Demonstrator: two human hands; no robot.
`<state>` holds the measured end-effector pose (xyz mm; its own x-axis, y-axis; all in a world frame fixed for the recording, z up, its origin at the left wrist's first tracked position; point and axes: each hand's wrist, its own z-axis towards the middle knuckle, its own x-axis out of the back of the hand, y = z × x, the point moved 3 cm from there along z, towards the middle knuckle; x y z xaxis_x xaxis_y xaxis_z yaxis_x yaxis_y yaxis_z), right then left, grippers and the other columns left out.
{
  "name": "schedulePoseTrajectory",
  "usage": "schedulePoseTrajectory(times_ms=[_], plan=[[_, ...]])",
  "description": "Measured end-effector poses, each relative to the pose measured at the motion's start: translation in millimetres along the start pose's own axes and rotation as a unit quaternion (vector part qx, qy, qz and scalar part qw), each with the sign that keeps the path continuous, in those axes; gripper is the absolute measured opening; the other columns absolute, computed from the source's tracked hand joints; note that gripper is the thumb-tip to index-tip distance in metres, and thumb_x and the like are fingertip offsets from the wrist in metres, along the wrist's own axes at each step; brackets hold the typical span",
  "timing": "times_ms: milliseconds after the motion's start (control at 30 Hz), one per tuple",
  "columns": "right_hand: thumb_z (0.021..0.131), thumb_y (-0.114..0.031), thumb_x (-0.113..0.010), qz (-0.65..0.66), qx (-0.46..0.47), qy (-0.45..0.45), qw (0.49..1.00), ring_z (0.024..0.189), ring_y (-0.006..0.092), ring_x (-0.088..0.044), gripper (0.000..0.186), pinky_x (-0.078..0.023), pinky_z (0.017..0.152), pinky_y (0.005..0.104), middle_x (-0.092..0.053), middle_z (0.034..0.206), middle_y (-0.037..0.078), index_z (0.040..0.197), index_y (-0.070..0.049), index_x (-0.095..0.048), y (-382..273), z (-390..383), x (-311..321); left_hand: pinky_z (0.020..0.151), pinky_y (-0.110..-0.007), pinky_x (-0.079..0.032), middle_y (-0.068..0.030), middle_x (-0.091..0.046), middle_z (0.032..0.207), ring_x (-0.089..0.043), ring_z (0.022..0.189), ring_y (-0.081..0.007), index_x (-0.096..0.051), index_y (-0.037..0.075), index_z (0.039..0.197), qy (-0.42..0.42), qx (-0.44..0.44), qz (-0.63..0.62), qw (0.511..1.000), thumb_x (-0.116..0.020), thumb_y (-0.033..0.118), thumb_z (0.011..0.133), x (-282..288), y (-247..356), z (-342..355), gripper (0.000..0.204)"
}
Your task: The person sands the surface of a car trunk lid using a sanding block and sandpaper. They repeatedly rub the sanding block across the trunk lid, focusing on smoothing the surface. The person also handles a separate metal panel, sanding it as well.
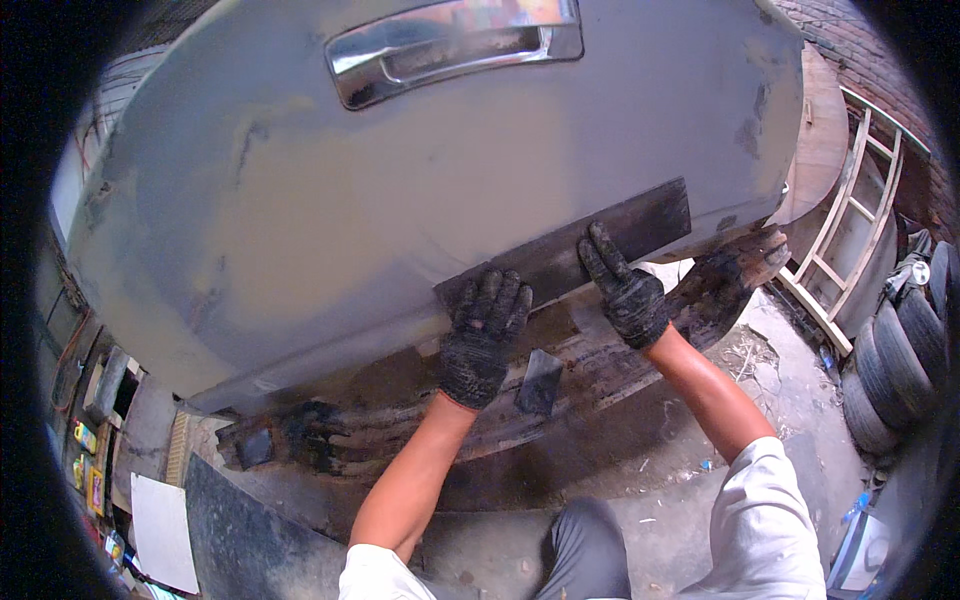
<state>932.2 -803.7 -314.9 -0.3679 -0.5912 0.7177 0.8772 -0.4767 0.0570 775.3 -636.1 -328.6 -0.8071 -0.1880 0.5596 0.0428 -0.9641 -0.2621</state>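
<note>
A grey vehicle panel (pixel 300 190) with tan filler patches and a chrome handle (pixel 450 25) fills most of the view. Near its lower edge, a long dark rectangular strip (pixel 650 215) lies against the surface. My left hand (pixel 483 335) and my right hand (pixel 625 290), both in blackened gloves, press on this strip. The left one is at its left end, fingers together and slightly bent. Two fingers of the right one reach up over the strip, the others curled; both thumbs are mostly hidden. Below the panel is a dark, worn support (pixel 310 430) with a small dark square (pixel 540 380).
Stacked tyres (pixel 880 390) and a pale wooden frame (pixel 840 230) stand at the right, before a brick wall (pixel 865 60). A white board (pixel 163 530), a dark sheet (pixel 240 520) and small containers (pixel 82 437) are at the lower left. My knee shows at the bottom.
</note>
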Motion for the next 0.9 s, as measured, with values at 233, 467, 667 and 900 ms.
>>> schedulePoseTrajectory(times_ms=[233, 467, 667, 900], plan=[[0.062, 0.008, -0.057, 0.051, 0.089, 0.137, 0.985, 0.085, 0.0285, -0.068, 0.081, -0.056, 0.063, 0.0353, -0.046, 0.143, 0.008, 0.138, -0.018, -0.048, -23, 25, 84, 0.108, -0.043, -0.037, -0.0107, -0.051, 0.138, -0.049, 0.127, -0.0275, -0.052, 0.011, 0.133, 0.019, -0.092, 0.009, 0.996, -0.052, 0.007, 0.080, 103, -13, 44, 0.053], [0.065, 0.009, -0.053, 0.034, 0.067, 0.257, 0.963, 0.082, 0.0312, -0.067, 0.082, -0.055, 0.061, 0.0374, -0.040, 0.146, 0.008, 0.142, -0.020, -0.044, -38, 98, 102, 0.107, -0.044, -0.038, -0.0125, -0.054, 0.134, -0.050, 0.125, -0.0312, -0.057, 0.011, 0.129, 0.078, -0.124, 0.073, 0.986, -0.052, -0.003, 0.075, 143, -60, 106, 0.056], [0.069, 0.007, -0.049, 0.007, 0.015, 0.148, 0.989, 0.068, 0.0320, -0.065, 0.086, -0.052, 0.056, 0.0396, -0.026, 0.154, 0.008, 0.148, -0.021, -0.032, -40, 81, 73, 0.114, -0.046, -0.028, -0.0115, -0.043, 0.146, -0.039, 0.135, -0.0309, -0.049, 0.008, 0.136, 0.006, -0.109, 0.152, 0.982, -0.052, 0.006, 0.077, 96, -57, 82, 0.060], [0.071, 0.007, -0.052, 0.016, 0.034, 0.142, 0.989, 0.078, 0.0296, -0.068, 0.074, -0.054, 0.060, 0.0370, -0.042, 0.146, 0.007, 0.140, -0.021, -0.046, -37, 52, 99, 0.111, -0.045, -0.032, -0.0137, -0.047, 0.141, -0.045, 0.131, -0.0298, -0.050, 0.008, 0.134, 0.008, -0.117, 0.081, 0.990, -0.053, 0.009, 0.078, 123, -29, 72, 0.056]])
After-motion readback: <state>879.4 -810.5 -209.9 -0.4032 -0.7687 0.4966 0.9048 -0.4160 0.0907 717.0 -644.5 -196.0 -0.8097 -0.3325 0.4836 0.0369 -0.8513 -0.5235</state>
